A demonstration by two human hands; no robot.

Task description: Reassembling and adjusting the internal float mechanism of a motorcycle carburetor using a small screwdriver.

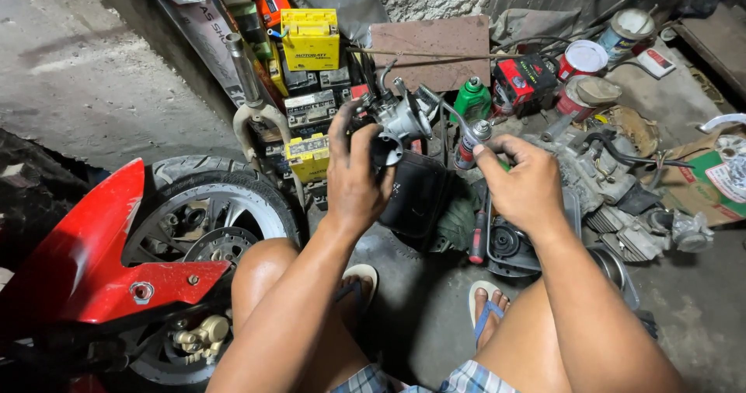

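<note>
My left hand (pixel 353 171) grips a grimy metal carburetor (pixel 398 117) and holds it up in front of me. A small spray can (pixel 471 143) with a thin straw nozzle is in my right hand (pixel 524 181), the straw aimed at the carburetor. Both hands hover above the concrete floor, over my knees. My sandalled feet (pixel 486 303) rest below on the floor.
A motorcycle's front wheel (pixel 206 222) and red fender (pixel 85 261) stand at the left. Yellow and black batteries (pixel 309 39) are stacked at the back. An engine block (pixel 614 183), tins (pixel 583 59), a green bottle (pixel 472 97), a screwdriver (pixel 476 237) and a cardboard box (pixel 715 179) lie at the right.
</note>
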